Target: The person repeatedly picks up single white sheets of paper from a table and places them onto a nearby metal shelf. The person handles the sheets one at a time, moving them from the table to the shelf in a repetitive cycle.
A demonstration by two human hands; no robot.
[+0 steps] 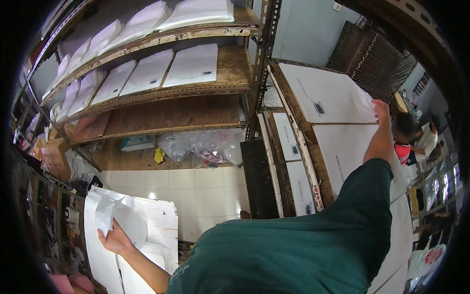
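Note:
Down at the left, my left hand (pixel 116 240) is closed around some curled white sheets (pixel 104 213), whose upper ends bend over. Below them lie more large white sheets (pixel 159 223) on a shelf or surface. My right arm reaches far out to the right. There my right hand (pixel 382 110) pinches the far right corner of a stack of white sheets (pixel 325 93) with a small dark printed mark. Its fingertips are partly hidden by the paper. Beside that stack, nearer to me, lies another stack of white sheets (pixel 342 147).
A metal-framed shelf rack (pixel 235 88) ahead carries several paper stacks (pixel 191 66). Clear plastic bags (pixel 200 147) fill its bottom shelf, near a cardboard box (pixel 55 158). Tiled floor (pixel 181 191) shows between the racks. Beyond my right hand are a person in red (pixel 404 142) and another in white (pixel 430 139).

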